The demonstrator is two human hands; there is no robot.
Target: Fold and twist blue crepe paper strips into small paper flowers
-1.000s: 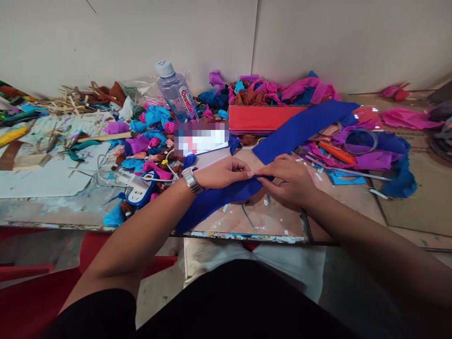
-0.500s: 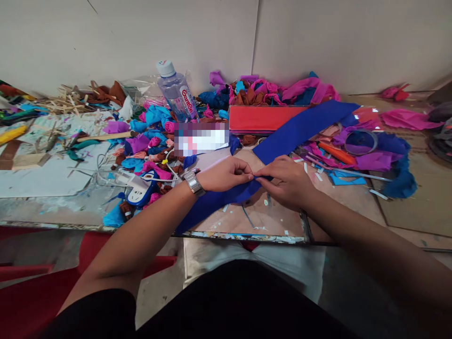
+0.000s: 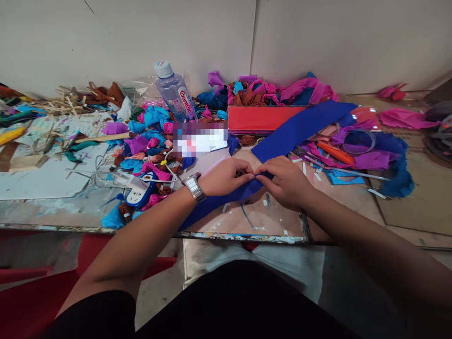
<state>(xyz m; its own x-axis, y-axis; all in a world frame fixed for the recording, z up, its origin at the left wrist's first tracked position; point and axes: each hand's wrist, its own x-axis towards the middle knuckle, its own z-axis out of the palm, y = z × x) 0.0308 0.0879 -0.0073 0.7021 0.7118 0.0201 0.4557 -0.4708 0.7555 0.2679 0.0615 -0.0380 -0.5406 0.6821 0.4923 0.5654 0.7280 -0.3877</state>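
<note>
- Blue strip [image 3: 300, 129], seemingly thin, could tear or crease crookedly if tugged unevenly.
- It slants across the bench [image 3: 275, 215] — passing beneath the left hand [image 3: 226, 176], reaching out beyond the right hand [image 3: 287, 181].
- Both pinch it between thumb and fingers — tips nearly touching.

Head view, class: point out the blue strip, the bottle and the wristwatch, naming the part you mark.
Blue strip [image 3: 300, 128]: head view, on its flat far stretch.
Bottle [image 3: 173, 98]: head view, on its clear body.
Wristwatch [image 3: 194, 187]: head view, on its metal band.
</note>
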